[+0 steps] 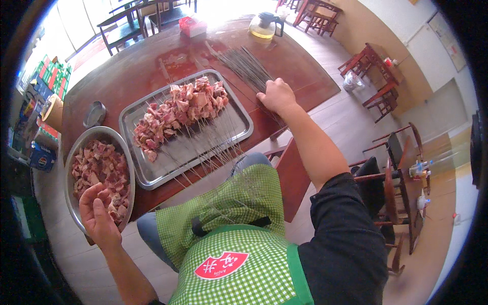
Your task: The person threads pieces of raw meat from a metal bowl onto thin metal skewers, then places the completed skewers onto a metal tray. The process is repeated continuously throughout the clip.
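A rectangular metal tray holds several skewers threaded with raw meat chunks, their bare metal ends reaching over the near edge. To its left, an oval metal bowl contains loose cut meat. Above the bowl's near part, my left hand is turned up with its fingers curled in; whatever they hold blends with the meat behind. My right hand pinches at a bundle of thin metal skewers on the table, right of the tray. How many skewers it grips is hidden.
The dark red wooden table carries a glass jug of yellow liquid, a red box and a small metal dish. Stacked cartons stand left of it. Wooden chairs are at the right. My checked apron touches the skewer ends.
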`<state>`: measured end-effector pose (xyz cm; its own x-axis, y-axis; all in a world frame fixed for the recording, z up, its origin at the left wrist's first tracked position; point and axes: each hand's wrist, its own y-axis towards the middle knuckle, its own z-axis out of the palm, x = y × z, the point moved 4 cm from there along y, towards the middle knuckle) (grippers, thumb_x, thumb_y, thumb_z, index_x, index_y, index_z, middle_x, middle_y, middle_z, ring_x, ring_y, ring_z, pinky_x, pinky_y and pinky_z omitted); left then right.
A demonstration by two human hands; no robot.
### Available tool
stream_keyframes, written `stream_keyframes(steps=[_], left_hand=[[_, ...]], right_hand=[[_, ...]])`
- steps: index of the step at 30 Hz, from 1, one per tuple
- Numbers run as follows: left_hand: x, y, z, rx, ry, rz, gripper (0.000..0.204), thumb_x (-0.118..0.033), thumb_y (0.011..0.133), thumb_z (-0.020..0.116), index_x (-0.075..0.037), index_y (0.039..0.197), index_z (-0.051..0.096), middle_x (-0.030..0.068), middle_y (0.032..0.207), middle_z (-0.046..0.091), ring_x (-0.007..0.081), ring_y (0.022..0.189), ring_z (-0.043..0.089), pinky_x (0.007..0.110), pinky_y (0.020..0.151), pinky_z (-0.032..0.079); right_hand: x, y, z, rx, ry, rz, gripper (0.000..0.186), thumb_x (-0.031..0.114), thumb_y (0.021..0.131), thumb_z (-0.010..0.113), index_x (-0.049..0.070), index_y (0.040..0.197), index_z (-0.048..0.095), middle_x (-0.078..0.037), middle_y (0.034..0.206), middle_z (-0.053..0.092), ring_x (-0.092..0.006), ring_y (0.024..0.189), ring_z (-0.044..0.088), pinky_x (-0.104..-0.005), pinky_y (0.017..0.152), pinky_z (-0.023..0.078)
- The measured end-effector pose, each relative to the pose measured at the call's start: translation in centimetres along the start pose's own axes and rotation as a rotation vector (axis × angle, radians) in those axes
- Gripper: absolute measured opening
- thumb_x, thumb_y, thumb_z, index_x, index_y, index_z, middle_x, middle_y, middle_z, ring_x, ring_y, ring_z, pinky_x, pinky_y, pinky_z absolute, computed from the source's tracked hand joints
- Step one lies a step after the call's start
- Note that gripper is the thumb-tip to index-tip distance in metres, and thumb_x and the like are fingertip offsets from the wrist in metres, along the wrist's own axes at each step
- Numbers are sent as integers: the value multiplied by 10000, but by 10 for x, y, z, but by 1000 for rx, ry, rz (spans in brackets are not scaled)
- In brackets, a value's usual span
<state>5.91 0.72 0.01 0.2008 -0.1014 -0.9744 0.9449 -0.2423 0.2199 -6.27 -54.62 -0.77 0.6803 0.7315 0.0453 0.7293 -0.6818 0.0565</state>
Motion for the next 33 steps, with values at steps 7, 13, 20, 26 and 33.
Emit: stream_keyframes(steps=[7, 13, 20, 26, 33], left_hand=[[0, 1, -3, -1, 11, -7, 265, -141, 1038, 539, -29, 1276, 570, 97, 1257, 633, 166, 1092, 632, 329, 1001, 494], [3, 2, -9, -24, -66, -56, 261, -170, 1039, 553, -40, 1263, 582, 97, 1249, 635, 171, 1093, 634, 331, 998, 495], [5, 5, -9, 3, -104, -38, 266, -166, 1039, 555, -33, 1269, 577, 91, 1243, 638, 163, 1081, 641, 317, 961, 507], [2, 4, -9, 45, -162, -18, 296, -169, 1052, 540, -20, 1306, 564, 105, 1263, 638, 179, 1102, 646, 326, 976, 519], [3, 3, -10, 12, -165, -61, 263, -171, 1041, 557, -34, 1265, 578, 90, 1240, 645, 149, 1071, 649, 298, 928, 520]], right_hand=[[10, 36, 0, 125, -33, 25, 259, 181, 901, 597, 22, 1042, 745, -231, 1141, 712, -356, 1103, 690, -443, 949, 547], [3, 42, -12, -2, 106, 51, 315, 185, 882, 585, -11, 1097, 707, -245, 1160, 700, -392, 1110, 673, -459, 965, 533], [-14, 55, -20, 28, 147, 55, 329, 186, 894, 566, -28, 1123, 669, -285, 1195, 668, -410, 1136, 652, -469, 999, 512], [-18, 64, -12, 16, 173, 83, 321, 168, 902, 561, -32, 1139, 644, -290, 1194, 665, -417, 1142, 646, -474, 996, 511], [-20, 57, -14, -110, 238, 59, 292, 219, 948, 571, -15, 1109, 636, -272, 1133, 683, -422, 1098, 655, -496, 967, 508]])
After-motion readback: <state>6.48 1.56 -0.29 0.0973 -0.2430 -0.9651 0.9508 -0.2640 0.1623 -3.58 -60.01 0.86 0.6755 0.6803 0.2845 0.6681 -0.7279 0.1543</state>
